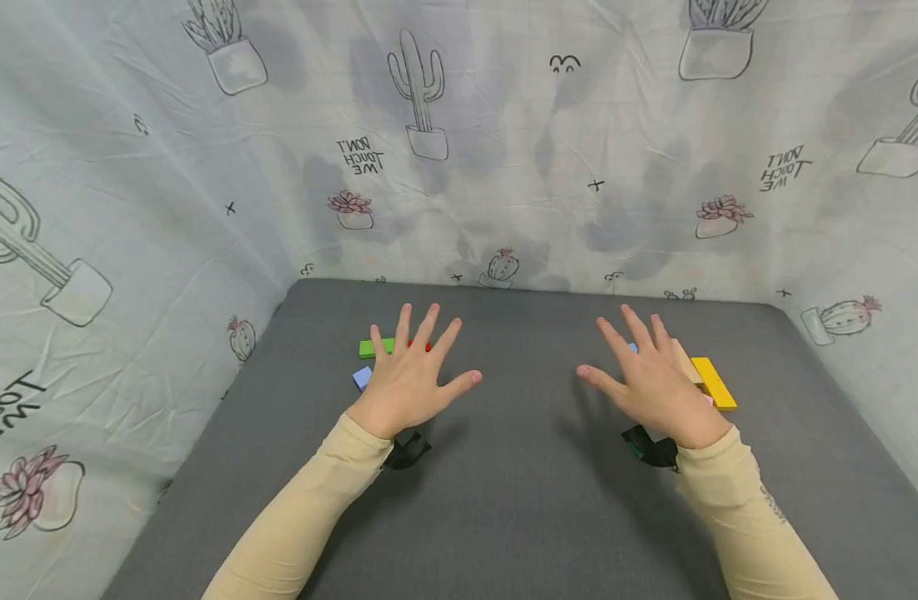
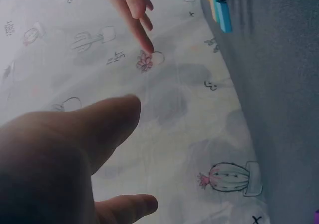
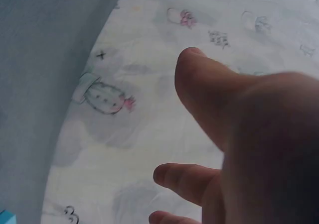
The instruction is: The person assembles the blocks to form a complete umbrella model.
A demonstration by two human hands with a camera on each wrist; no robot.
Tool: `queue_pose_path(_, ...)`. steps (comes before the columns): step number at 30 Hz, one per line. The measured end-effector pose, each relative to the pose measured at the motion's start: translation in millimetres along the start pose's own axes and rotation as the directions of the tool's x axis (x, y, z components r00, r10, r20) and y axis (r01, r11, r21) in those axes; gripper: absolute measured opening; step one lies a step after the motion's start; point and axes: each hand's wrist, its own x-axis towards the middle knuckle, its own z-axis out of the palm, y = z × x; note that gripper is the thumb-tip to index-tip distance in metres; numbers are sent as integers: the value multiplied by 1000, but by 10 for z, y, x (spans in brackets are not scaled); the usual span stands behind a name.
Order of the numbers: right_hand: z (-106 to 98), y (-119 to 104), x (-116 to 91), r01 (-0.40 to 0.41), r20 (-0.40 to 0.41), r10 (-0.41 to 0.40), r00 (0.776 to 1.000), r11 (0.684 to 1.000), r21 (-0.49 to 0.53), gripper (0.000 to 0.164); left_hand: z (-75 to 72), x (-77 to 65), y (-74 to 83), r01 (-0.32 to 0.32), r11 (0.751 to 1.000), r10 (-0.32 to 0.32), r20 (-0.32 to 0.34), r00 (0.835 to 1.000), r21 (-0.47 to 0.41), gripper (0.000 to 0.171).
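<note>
My left hand (image 1: 408, 379) is held over the grey table with its fingers spread and straight, holding nothing. In the head view it partly covers a green block (image 1: 366, 349), a red block (image 1: 421, 345) and a blue block (image 1: 362, 378). On the other side my right hand (image 1: 657, 383) is also spread, with nothing in it. It overlaps a group of blocks: a yellow one (image 1: 714, 383), a pale wooden one (image 1: 686, 362), a bit of pink (image 1: 708, 399) and a bit of blue (image 1: 634, 347). Both wrist views show thumb and fingers apart from each other.
The grey table (image 1: 519, 500) is bordered at the back and sides by a white cloth (image 1: 496, 125) printed with cacti. Dark wrist straps (image 1: 408, 451) hang beneath both wrists. A light blue block (image 2: 224, 17) stands near the table's edge in the left wrist view.
</note>
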Motion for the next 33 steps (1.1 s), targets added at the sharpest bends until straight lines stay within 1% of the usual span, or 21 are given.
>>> queue_pose_path(3,-3,76,6,0,-1,0,1000,999,-47,84,31,4,-3,-15,1000,15,-6,1000,-7,83)
queue_pose_path(6,-4,160,4,7,-11,-8,1000,997,-79,83,69,6,-13,-36,999,36,-7,999,4,81)
queue_pose_path(10,-3,278,-6,25,-31,-26,999,998,-55,81,118,12,-28,-67,997,67,-4,998,24,81)
queue_pose_path(15,4,425,14,43,-49,-45,998,998,-38,78,163,5,-35,-105,994,105,-28,994,19,78)
queue_pose_path(19,35,536,38,66,-39,-68,997,997,-49,77,205,-14,-42,-129,991,130,-36,991,22,76)
queue_pose_path(24,77,684,79,91,-7,-92,996,993,-68,75,261,-35,-54,-134,991,134,-14,991,20,77)
queue_pose_path(29,68,822,106,84,1,-84,996,994,-76,73,317,-32,-61,-155,988,155,-7,988,18,75)
queue_pose_path(33,57,887,104,73,3,-73,997,994,-82,72,350,-18,-67,-169,985,169,-7,986,19,75)
